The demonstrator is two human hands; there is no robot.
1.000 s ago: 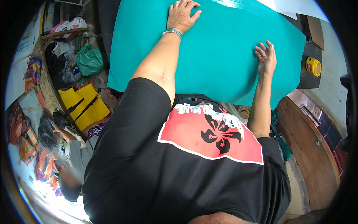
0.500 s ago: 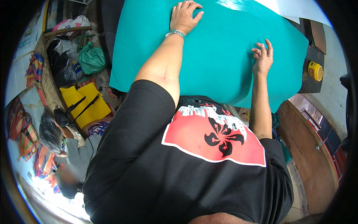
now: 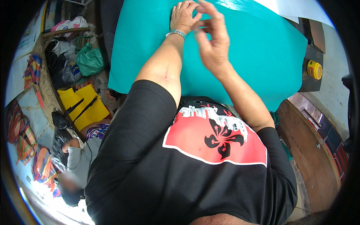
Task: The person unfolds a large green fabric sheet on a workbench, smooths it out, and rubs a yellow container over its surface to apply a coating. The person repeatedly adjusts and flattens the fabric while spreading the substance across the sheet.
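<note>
A large teal sheet [image 3: 266, 60] of smooth, flexible-looking material spreads in front of me, its near edge curving by my waist. My left hand [image 3: 183, 18] lies on its upper left part, palm down with the fingers stretched out. Slightly blurred, my right hand [image 3: 214, 39] is raised over the sheet just right of the left hand. Its fingers are bent and apart, and nothing shows in them. A glossy, whitish patch [image 3: 234, 5] marks the sheet's far edge.
A yellow tub [image 3: 314, 69] stands on a dark surface at the right. Left are a green plastic bag [image 3: 90, 60], other bags and a yellow piece with black straps [image 3: 88, 108]. Another person in a grey shirt [image 3: 84, 153] is at lower left. A brown board [image 3: 303, 150] stands at right.
My right hand has moved left and away from me, from the sheet's right part to beside the left hand. The left hand stays in place. The other person's arm has shifted.
</note>
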